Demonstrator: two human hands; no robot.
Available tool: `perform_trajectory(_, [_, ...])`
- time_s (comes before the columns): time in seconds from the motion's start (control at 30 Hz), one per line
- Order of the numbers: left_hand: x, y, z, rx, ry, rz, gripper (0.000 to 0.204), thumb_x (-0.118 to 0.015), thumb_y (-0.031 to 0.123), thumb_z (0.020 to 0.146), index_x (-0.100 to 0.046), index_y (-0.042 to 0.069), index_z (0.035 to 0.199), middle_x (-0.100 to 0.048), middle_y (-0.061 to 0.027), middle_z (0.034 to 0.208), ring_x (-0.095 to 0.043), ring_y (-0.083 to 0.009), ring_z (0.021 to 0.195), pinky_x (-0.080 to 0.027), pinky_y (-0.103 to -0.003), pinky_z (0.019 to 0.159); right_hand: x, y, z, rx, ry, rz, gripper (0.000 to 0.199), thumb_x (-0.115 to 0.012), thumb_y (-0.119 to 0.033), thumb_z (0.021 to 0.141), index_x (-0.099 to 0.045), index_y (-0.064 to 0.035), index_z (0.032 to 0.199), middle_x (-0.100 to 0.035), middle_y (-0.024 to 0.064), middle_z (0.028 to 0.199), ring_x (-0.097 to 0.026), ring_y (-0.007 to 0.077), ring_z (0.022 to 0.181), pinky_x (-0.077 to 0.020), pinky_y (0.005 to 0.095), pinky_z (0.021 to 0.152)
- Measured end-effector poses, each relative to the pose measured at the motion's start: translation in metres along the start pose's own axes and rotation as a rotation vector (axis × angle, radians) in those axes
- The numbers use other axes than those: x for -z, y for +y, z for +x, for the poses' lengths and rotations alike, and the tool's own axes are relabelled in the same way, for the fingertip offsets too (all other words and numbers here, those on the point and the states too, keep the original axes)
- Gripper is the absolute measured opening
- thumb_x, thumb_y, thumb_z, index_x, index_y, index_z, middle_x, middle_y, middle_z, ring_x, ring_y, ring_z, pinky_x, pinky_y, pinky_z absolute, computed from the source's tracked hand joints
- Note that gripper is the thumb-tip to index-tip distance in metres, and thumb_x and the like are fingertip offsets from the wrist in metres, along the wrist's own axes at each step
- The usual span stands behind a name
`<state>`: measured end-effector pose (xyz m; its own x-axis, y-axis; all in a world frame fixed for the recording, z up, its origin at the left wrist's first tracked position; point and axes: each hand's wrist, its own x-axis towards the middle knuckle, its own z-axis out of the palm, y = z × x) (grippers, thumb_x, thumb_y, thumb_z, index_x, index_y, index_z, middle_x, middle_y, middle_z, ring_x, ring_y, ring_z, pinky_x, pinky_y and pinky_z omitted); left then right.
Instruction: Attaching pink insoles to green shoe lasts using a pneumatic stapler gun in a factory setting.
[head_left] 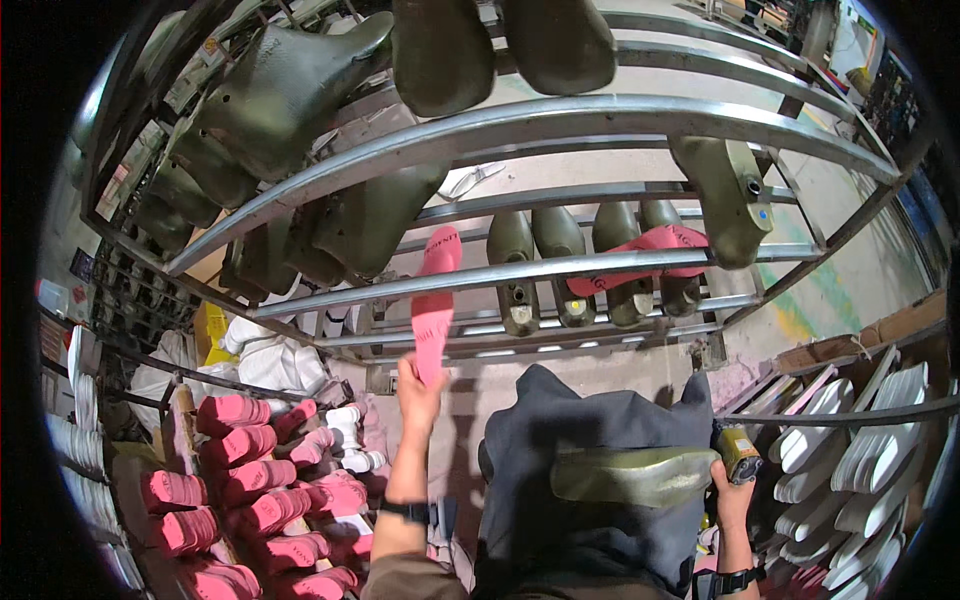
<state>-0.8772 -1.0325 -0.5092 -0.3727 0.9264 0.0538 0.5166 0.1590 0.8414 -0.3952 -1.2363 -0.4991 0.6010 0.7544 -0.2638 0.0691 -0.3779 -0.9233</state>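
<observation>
My left hand (418,395) is closed on one end of a pink insole (432,335), which points away from me toward the metal rack. Dark lettering marks the insole. Across my lap, over dark grey cloth (570,415), lies a glossy olive-green shoe last (630,477). My right hand (733,490) grips the last's right end, thumb against it. Just above those fingers shows a yellowish block with dark parts (740,455); whether it belongs to the last I cannot tell. Another pink insole (640,260) rests across upright lasts (535,270) on the rack.
The metal rack (560,265) spans ahead, with more green lasts (290,95) on its upper bars. Stacked pink insoles (270,510) fill the lower left. White insole-shaped pieces (890,420) stand in rows at right. White bags (270,355) lie beyond the pink stacks.
</observation>
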Motion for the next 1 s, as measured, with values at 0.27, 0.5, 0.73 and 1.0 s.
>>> perform_trajectory(0.27, [-0.008, 0.099, -0.183, -0.381, -0.668, 0.141, 0.063, -0.074, 0.011, 0.071, -0.05, 0.005, 0.129, -0.05, -0.0157, 0.132, -0.043, -0.0344, 0.127, -0.036, -0.042, 0.104, -0.001, -0.002, 0.002, 0.075, 0.028, -0.098, 0.047, -0.081, -0.025, 0.072, -0.062, 0.0042, 0.102, -0.066, 0.009, 0.094, -0.061, 0.0176, 0.084, -0.0478, 0.0322, 0.077])
perform_trajectory(0.5, [-0.059, 0.165, -0.215, -0.781, -0.662, 0.669, 0.059, -0.07, 0.007, 0.07, -0.051, 0.008, 0.126, -0.047, -0.0114, 0.136, -0.038, -0.0454, 0.125, -0.037, -0.051, 0.099, -0.003, -0.001, 0.011, 0.0, -0.074, 0.246, 0.038, -0.078, -0.014, 0.075, -0.061, 0.0001, 0.106, -0.065, 0.0049, 0.099, -0.059, 0.0139, 0.087, -0.0484, 0.0295, 0.079])
perform_trajectory(0.73, [-0.065, 0.165, -0.218, -0.826, -0.704, 0.702, 0.063, -0.073, 0.014, 0.07, -0.051, 0.011, 0.129, -0.05, -0.0074, 0.134, -0.047, -0.046, 0.117, -0.047, -0.047, 0.09, 0.029, 0.008, -0.007, 0.058, -0.129, 0.283, 0.031, -0.078, -0.017, 0.076, -0.063, -0.0011, 0.098, -0.063, 0.0013, 0.089, -0.056, 0.0087, 0.079, -0.047, 0.0266, 0.071])
perform_trajectory(1.0, [-0.07, 0.172, -0.21, -0.817, -0.753, 0.673, 0.074, -0.077, 0.014, 0.065, -0.047, 0.012, 0.133, -0.055, -0.0129, 0.127, -0.052, -0.0407, 0.115, -0.044, -0.042, 0.098, 0.026, 0.004, -0.01, 0.071, -0.145, 0.199, 0.03, -0.077, -0.025, 0.076, -0.061, -0.0014, 0.085, -0.059, -0.0001, 0.075, -0.051, 0.009, 0.069, -0.0463, 0.028, 0.066])
